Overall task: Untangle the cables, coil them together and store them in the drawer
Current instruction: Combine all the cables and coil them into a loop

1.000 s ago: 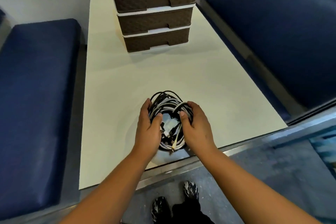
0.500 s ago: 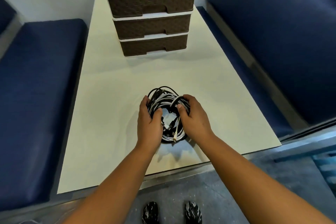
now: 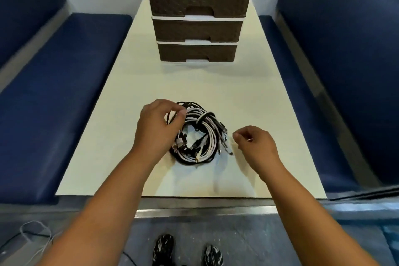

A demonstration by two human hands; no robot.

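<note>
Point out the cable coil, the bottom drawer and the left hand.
cable coil [image 3: 210, 136]: head view, white loops on its right side.
bottom drawer [image 3: 197, 52]: head view, middle of its brown front.
left hand [image 3: 156, 129]: head view, back of the hand.

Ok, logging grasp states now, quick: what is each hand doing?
Left hand: fingers pinch the cable coil at its upper left.
Right hand: beside the coil, fingers curled, holding nothing.

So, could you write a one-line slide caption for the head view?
Left hand grips coiled cables on the table; right hand beside them, drawers closed.
</note>
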